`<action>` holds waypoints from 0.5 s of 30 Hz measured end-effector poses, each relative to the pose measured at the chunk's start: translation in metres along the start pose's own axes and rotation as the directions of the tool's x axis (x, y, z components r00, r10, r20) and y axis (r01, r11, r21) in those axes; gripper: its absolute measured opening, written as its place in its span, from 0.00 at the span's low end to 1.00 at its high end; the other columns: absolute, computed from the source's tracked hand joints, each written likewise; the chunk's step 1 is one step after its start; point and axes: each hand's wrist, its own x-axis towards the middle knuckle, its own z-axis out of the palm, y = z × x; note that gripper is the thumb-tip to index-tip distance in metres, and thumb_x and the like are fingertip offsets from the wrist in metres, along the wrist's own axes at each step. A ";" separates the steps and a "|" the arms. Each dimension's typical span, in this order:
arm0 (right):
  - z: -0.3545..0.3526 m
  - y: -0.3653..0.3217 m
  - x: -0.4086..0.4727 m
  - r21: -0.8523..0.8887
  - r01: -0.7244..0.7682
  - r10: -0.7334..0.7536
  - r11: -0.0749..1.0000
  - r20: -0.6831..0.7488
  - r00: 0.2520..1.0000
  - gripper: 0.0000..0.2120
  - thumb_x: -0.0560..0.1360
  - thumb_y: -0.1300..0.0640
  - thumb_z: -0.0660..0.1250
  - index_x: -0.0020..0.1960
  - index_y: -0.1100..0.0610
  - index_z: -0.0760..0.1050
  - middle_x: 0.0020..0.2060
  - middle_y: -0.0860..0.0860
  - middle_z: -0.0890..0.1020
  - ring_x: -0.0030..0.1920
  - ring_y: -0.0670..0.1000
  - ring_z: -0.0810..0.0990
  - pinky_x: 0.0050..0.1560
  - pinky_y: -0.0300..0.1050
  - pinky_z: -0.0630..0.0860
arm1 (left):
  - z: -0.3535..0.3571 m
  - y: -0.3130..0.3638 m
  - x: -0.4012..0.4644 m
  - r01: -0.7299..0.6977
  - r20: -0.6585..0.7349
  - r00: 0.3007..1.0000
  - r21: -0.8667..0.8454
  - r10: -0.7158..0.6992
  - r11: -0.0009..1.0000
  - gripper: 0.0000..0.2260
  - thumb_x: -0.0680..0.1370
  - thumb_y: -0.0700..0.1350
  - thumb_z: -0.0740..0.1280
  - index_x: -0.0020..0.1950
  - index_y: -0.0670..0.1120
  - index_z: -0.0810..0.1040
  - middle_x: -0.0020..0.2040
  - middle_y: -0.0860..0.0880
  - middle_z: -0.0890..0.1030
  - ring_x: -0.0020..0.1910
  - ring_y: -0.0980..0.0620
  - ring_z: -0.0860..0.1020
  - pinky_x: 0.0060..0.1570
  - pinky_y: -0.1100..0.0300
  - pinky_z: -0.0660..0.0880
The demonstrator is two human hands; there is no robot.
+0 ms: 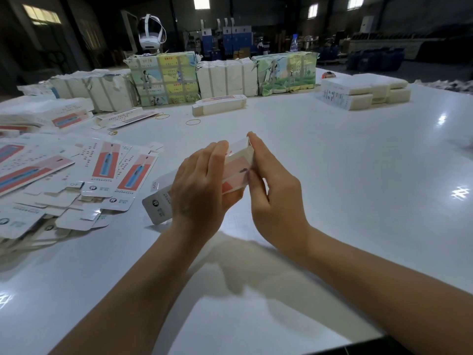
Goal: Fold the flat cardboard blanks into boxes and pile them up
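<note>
Right now a half-folded cardboard box [236, 170], white with a pink and red printed panel, is held above the white surface [332, 155] between both hands. The left hand [202, 185] wraps over its near side, fingers curled around it, while the right hand [271, 190] grips the far end, fingers laid along the edge and thumb pressing the printed face. The box's lower flap [157, 206] sticks out to the left, below the left hand. Just to the left lies a loose spread of flat blanks [76, 180] overlapping one another. Farther back sit a small stack of blanks [220, 105], several rubber bands [193, 121], and a row of wrapped bundles [194, 75]. To the right, well apart, stands a stack of white cartons [363, 92]. A white headset [151, 32] rests behind the bundles.
</note>
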 end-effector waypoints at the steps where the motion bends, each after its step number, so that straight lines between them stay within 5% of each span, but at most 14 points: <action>1: 0.000 0.001 -0.001 -0.015 0.019 -0.019 1.000 -0.005 1.000 0.23 0.78 0.62 0.56 0.72 0.63 0.62 0.70 0.56 0.70 0.70 0.53 0.69 0.67 0.46 0.69 | -0.001 0.001 0.000 0.002 0.004 1.000 0.006 -0.002 1.000 0.30 0.67 0.51 0.74 0.61 0.34 0.74 0.53 0.35 0.80 0.47 0.36 0.80 0.45 0.45 0.78; 10: 0.000 0.011 0.001 -0.117 0.049 -0.047 0.992 0.018 0.999 0.23 0.77 0.65 0.58 0.71 0.65 0.64 0.67 0.59 0.73 0.66 0.58 0.73 0.66 0.60 0.70 | -0.005 0.008 0.000 -0.021 0.013 1.000 0.119 0.020 0.993 0.28 0.66 0.52 0.74 0.57 0.33 0.77 0.49 0.35 0.82 0.41 0.36 0.81 0.39 0.48 0.79; 15: -0.004 0.010 0.007 -0.006 -0.111 0.111 0.994 0.029 0.993 0.19 0.80 0.57 0.61 0.71 0.58 0.68 0.65 0.48 0.75 0.61 0.42 0.74 0.60 0.32 0.72 | -0.003 0.009 0.000 -0.015 0.033 0.999 0.187 0.009 0.982 0.29 0.63 0.51 0.79 0.56 0.34 0.78 0.47 0.37 0.82 0.38 0.38 0.81 0.38 0.51 0.79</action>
